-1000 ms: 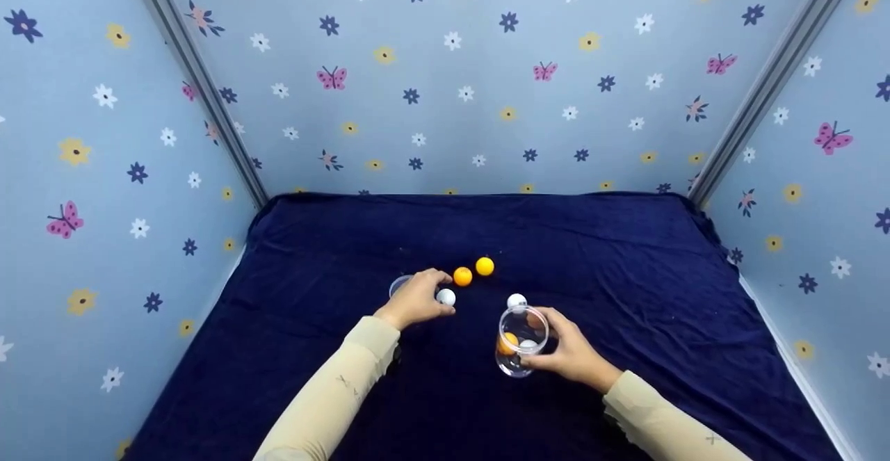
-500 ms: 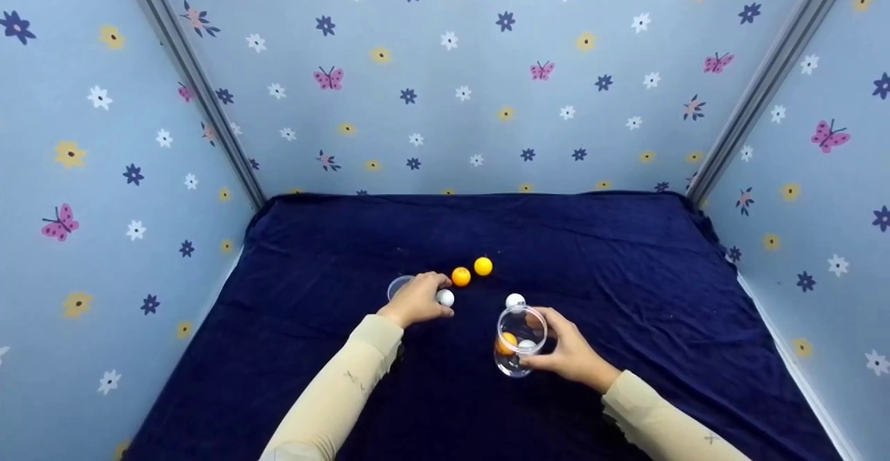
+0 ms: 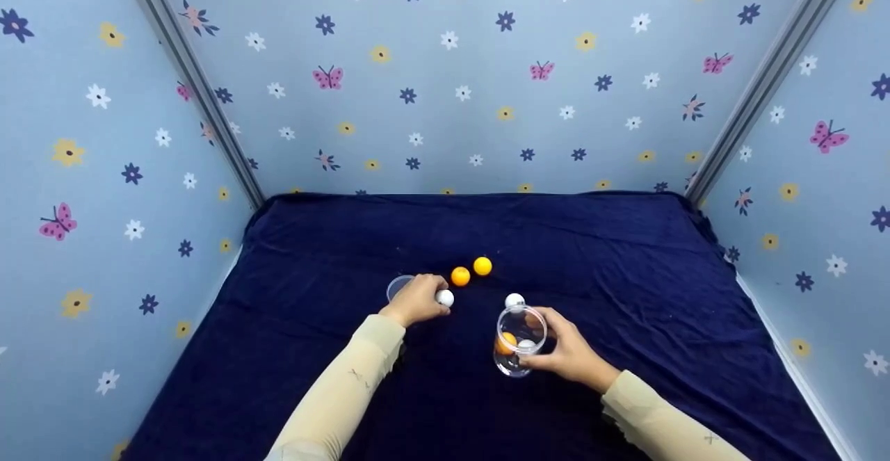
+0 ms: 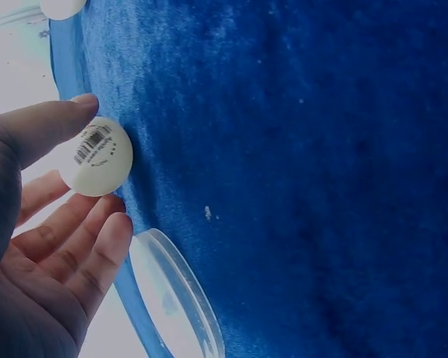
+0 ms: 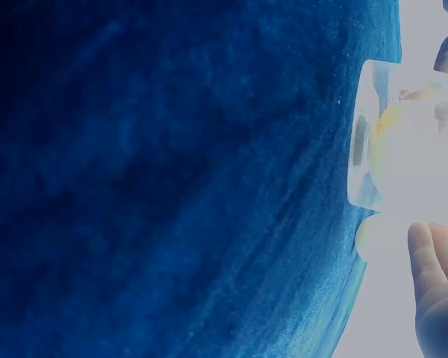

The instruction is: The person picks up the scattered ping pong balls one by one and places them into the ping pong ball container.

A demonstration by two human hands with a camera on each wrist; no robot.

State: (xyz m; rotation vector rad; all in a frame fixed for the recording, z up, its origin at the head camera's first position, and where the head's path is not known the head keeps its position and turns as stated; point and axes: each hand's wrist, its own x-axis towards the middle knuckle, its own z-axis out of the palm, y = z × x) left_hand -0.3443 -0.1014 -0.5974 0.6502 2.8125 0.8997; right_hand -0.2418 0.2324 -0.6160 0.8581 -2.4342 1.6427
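While the right hand grips a clear cup mouth up, well in from both the left and right edges of the dark blue cloth, the left hand has its thumb and fingers curled about a white ball. That ball lies over toward the cloth's left edge from the cup; how firmly the fingertips press it, I cannot tell. The pinch would go best, I think, across the ball's widest part, light and even, since an off-centre squeeze could shoot it toward the loose orange balls on the far-edge side. Those knuckles also want care near the clear round rim partly hidden by them, on the left-edge side. As for pose, a pale sleeve slants in from the person's side, the back of the hand upward, thumb nearer the person and index finger farther off. The other hand comes from the right-edge side, clasping the wall around an orange ball and a second white ball; one more white ball sits just past the cup, toward the far edge.
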